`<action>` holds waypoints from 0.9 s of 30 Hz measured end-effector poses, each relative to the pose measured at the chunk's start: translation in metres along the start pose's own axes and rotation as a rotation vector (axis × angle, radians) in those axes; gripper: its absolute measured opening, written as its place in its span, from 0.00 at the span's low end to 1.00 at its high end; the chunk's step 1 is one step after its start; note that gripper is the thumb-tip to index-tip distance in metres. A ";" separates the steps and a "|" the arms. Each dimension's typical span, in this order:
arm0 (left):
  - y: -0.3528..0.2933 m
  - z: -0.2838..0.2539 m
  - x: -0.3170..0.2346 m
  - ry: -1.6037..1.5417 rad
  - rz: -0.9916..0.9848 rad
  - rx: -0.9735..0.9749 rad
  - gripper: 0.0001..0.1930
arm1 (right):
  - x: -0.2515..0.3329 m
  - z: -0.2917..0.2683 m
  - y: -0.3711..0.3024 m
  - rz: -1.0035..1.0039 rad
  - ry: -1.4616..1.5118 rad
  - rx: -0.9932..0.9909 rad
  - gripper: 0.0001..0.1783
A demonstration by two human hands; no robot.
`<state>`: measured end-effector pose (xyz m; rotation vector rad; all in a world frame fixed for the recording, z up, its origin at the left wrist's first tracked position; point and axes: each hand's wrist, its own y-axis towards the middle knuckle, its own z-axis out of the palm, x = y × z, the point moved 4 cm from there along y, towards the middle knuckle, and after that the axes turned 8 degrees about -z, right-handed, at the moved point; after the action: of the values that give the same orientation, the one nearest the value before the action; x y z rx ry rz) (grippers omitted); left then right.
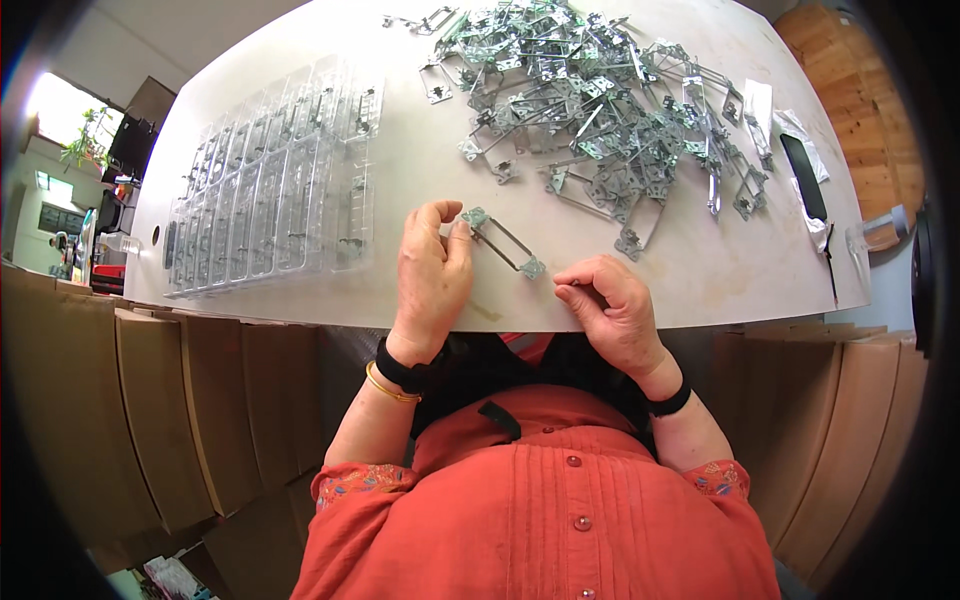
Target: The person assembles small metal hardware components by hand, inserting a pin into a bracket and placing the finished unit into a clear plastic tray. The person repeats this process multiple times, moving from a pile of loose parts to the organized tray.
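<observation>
My left hand (433, 280) is closed at the near edge of the table, pinching one end of a metal bracket frame (502, 243) between thumb and fingers. Two thin parallel rods join the frame's two small end plates, and it slants down toward my right hand (612, 305). That hand is closed too, thumb against fingertips, just right of the frame's lower plate and apart from it. Whatever its fingertips hold, if anything, is too small to make out. Beyond both hands spreads a large tangled pile of similar metal bracket frames (600, 110).
Clear plastic trays (270, 190) with long compartments and small metal parts stand on the left of the white table (415, 130). At the right lie a black phone-like slab (803, 177) and a clear bottle (880, 230). Cardboard boxes (150, 400) flank me.
</observation>
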<state>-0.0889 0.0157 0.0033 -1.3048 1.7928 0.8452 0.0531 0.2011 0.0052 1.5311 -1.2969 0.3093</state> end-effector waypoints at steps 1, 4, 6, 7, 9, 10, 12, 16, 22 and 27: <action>-0.002 0.000 -0.004 -0.001 0.013 -0.015 0.13 | 0.000 0.000 0.000 -0.004 -0.001 -0.002 0.09; -0.007 0.001 -0.010 0.112 0.090 -0.001 0.13 | 0.000 -0.001 0.000 0.008 0.023 -0.009 0.08; -0.010 -0.001 -0.011 0.142 0.093 0.004 0.13 | -0.003 -0.001 -0.003 0.052 0.050 -0.010 0.08; -0.011 -0.002 -0.012 0.157 0.095 0.005 0.13 | -0.004 -0.001 -0.005 0.061 0.075 -0.031 0.07; -0.017 -0.004 -0.011 0.160 0.098 0.014 0.13 | -0.009 -0.001 -0.008 0.085 0.122 -0.075 0.07; -0.020 -0.005 -0.011 0.163 0.100 0.017 0.13 | -0.010 -0.001 -0.008 0.087 0.124 -0.088 0.07; -0.027 -0.006 -0.008 0.087 -0.025 0.066 0.12 | -0.011 -0.002 -0.010 0.092 0.123 -0.112 0.07; -0.034 -0.002 0.002 -0.142 -0.083 0.065 0.10 | -0.016 0.001 -0.016 0.199 0.269 -0.193 0.07; -0.032 0.000 0.012 -0.348 -0.232 0.174 0.10 | -0.017 0.004 -0.013 0.284 0.331 -0.271 0.08; -0.031 -0.006 0.004 -0.462 -0.442 0.287 0.13 | -0.021 0.006 -0.010 0.297 0.288 -0.295 0.08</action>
<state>-0.0607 0.0005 0.0003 -1.1412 1.1553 0.5578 0.0508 0.2063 -0.0180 1.0056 -1.2733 0.4858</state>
